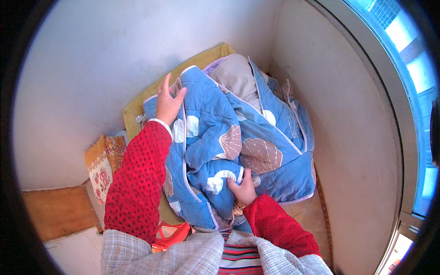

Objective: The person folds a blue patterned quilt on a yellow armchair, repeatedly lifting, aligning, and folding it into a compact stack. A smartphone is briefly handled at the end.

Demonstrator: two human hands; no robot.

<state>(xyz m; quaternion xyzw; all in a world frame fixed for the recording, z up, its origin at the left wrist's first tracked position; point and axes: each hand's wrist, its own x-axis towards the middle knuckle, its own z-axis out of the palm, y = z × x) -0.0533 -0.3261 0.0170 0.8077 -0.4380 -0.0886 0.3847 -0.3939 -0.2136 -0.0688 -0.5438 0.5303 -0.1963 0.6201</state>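
Observation:
A blue quilted cover with white spots, brown shell shapes and pale piped edges lies rumpled and partly folded before me. My left hand is at its upper left edge, thumb and fingers spread. Whether its palm touches the cloth cannot be told. Lower down, my right hand pinches a piped fold of the cover between thumb and fingers; some fingertips are hidden by cloth. A grey cloth bundle shows between the cover's flaps at the top. Beneath is an olive-yellow padded piece, mostly covered.
White walls meet in a corner behind the pile. A floral cloth hangs at the left, above a brown board. Close to my body is a red plastic item. A window curves along the right.

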